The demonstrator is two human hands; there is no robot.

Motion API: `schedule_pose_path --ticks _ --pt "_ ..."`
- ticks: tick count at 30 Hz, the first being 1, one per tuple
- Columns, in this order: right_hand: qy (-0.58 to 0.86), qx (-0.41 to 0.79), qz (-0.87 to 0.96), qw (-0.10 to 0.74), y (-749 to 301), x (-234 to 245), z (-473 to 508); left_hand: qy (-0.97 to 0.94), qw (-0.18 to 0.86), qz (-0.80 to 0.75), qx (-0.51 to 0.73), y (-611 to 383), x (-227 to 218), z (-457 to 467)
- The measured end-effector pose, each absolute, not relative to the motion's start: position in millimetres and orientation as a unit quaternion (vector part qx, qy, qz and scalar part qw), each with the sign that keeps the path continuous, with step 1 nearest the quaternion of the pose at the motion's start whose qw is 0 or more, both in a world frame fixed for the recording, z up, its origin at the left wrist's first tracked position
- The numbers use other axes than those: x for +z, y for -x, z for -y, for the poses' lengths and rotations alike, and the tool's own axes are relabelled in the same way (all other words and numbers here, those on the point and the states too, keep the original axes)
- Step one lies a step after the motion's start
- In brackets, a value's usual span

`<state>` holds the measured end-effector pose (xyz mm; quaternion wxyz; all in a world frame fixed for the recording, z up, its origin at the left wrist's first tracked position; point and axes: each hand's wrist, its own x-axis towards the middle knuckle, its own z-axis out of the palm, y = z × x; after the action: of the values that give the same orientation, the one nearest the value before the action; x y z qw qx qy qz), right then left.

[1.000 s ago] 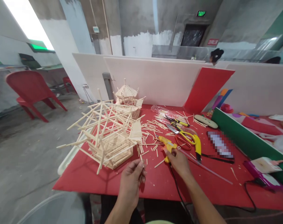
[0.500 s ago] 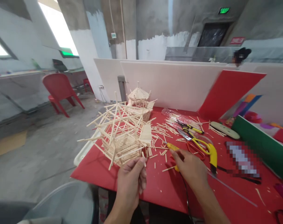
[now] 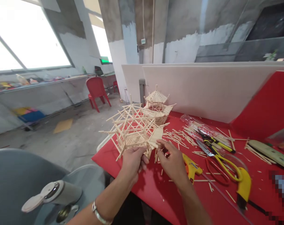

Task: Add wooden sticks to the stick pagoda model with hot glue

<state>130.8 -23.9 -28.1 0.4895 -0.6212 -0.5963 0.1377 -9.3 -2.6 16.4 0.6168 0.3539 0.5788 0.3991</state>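
A model frame of thin wooden sticks (image 3: 134,129) stands at the left end of the red table (image 3: 170,200). My left hand (image 3: 132,162) is closed on the frame's near bottom edge. My right hand (image 3: 171,159) pinches the frame's small slatted side panel (image 3: 157,140) with fingers together. A yellow glue gun (image 3: 191,167) lies on the table just right of my right hand, not held. A smaller finished stick pavilion (image 3: 157,104) stands behind the frame.
Loose cut sticks (image 3: 176,137) litter the table. Yellow-handled scissors (image 3: 222,159), pliers (image 3: 213,140) and a bag of sticks (image 3: 198,126) lie to the right. White boards (image 3: 202,90) wall the back. A grey chair with a flask (image 3: 55,193) is at lower left.
My right hand has let go of the glue gun and moved left onto the stick frame. My left hand has risen to grip the frame. The camera has swung left.
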Motion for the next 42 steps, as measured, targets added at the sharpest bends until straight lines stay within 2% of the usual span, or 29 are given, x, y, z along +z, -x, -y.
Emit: schedule_pose_path --ticks 5,42 --pt "0.597 0.147 0.601 0.511 -132.9 -34.0 23.3 -0.327 0.621 -0.601 0.383 1.3 19.8 -4.9" --pt "0.558 0.197 0.627 0.507 -126.2 -38.9 18.2 -0.344 0.606 -0.607 0.382 -2.1 18.7 -4.9"
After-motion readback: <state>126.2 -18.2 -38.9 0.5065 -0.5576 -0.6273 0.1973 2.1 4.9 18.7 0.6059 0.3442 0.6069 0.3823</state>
